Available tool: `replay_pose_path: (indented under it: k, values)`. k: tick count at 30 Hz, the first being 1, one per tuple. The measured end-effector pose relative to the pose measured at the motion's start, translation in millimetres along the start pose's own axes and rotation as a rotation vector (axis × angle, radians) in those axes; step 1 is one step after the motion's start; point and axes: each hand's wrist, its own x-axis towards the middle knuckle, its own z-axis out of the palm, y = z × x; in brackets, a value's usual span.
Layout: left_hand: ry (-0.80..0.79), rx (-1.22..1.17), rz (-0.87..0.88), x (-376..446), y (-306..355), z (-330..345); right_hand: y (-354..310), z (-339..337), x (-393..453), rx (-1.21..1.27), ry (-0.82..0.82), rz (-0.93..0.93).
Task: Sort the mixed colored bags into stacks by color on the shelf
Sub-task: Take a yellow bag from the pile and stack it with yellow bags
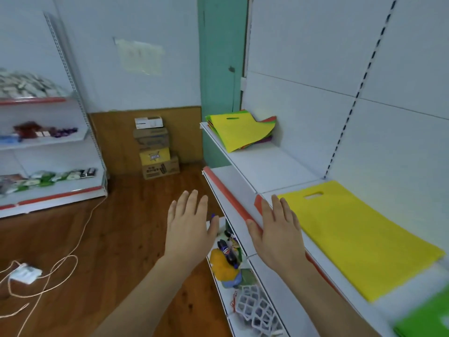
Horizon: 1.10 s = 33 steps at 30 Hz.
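Note:
A mixed pile of colored bags [239,132], yellow on top with red, green and purple edges showing, lies at the far end of the white shelf [262,166]. A single yellow bag [359,239] lies flat on the near part of the shelf. A green bag [427,317] shows at the bottom right corner. My left hand [190,227] is held out flat over the floor, left of the shelf, holding nothing. My right hand [279,232] hovers flat over the shelf's front edge, just left of the yellow bag, fingers straight and empty.
A lower shelf [245,300] below holds a soda bottle, a yellow toy and a white mesh item. Cardboard boxes [155,149] are stacked against the far wall. Another shelving unit [48,147] stands at left. A cable and adapter [25,273] lie on the wooden floor.

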Motion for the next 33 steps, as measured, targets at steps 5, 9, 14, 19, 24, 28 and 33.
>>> replay_pose_path:
  k: [5, 9, 14, 19, 24, 28, 33]
  values:
    - [-0.012, -0.022, 0.003, 81, -48, 38, -23, 37, 83, -0.038, -0.023, 0.027]
    - [-0.002, -0.054, 0.048, 154, -80, 51, -45, 57, 151, -0.021, 0.019, 0.082]
    - [-0.021, -0.060, 0.145, 239, -103, 67, -58, 83, 213, -0.011, 0.032, 0.168]
    - [-0.070, -0.095, 0.238, 311, -109, 100, -60, 99, 277, -0.064, 0.013, 0.238]
    - [-0.082, -0.098, 0.304, 394, -115, 135, -59, 117, 359, -0.070, 0.100, 0.244]
    - [-0.093, -0.074, 0.373, 460, -114, 148, -57, 135, 422, -0.063, 0.113, 0.300]
    - [-0.120, -0.112, 0.436, 536, -105, 168, -53, 152, 486, -0.096, 0.074, 0.338]
